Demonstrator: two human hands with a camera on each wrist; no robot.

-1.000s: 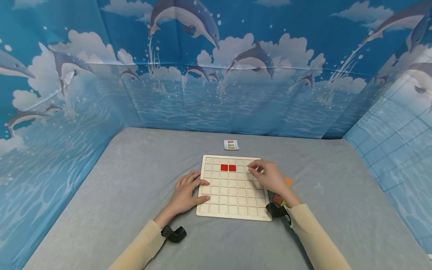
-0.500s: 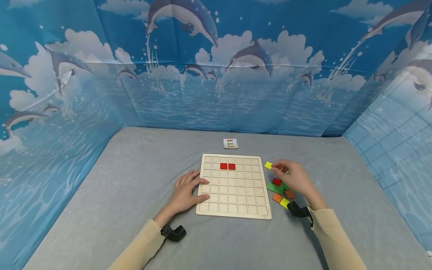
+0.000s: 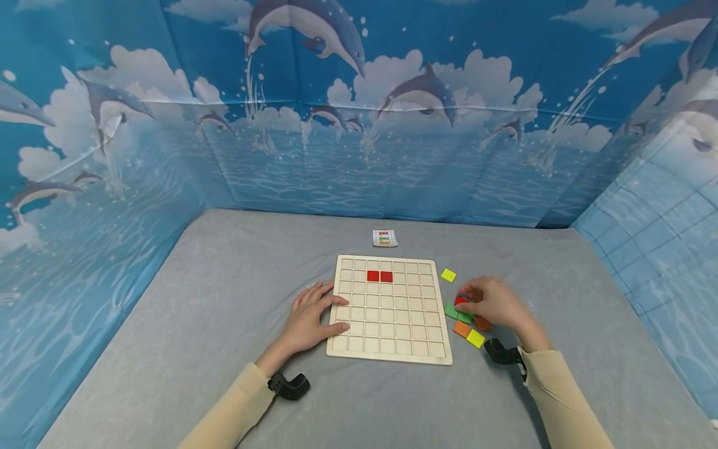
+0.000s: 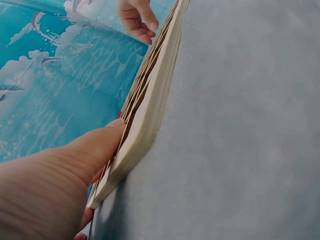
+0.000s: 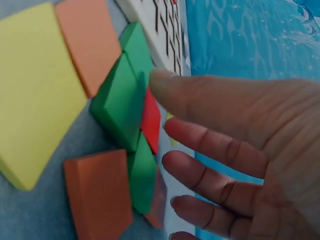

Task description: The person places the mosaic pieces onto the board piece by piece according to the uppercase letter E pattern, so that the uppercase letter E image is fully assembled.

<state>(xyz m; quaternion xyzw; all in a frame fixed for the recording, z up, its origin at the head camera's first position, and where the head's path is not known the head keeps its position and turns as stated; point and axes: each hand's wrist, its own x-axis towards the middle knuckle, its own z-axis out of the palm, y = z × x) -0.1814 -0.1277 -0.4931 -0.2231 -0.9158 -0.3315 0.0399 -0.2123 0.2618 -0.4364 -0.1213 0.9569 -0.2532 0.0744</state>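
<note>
A wooden grid board [image 3: 387, 324] lies in front of me with two red square tiles [image 3: 373, 275] side by side in its upper rows. My left hand [image 3: 305, 321] rests at the board's left edge, thumb and index finger on top. To the right of the board, my right hand [image 3: 496, 302] hovers at a cluster of loose tiles, its thumb and fingertips around a red tile [image 5: 150, 120]. Between thumb and fingers a gap shows in the right wrist view. Green tiles [image 5: 120, 102] adjoin the red one.
A yellow tile [image 3: 448, 275] lies alone beside the board's upper right. Orange [image 3: 462, 329], yellow [image 3: 475, 338] and brown [image 3: 482, 323] tiles sit at the cluster's near side. A small printed pattern card [image 3: 384, 238] lies beyond the board. Dolphin-patterned curtains [image 3: 336, 156] surround the grey table [image 3: 252, 262].
My right hand has gone from above the board to the yellow tile at the right, left that tile on the table, and come down to the red tile. The left hand has stayed still.
</note>
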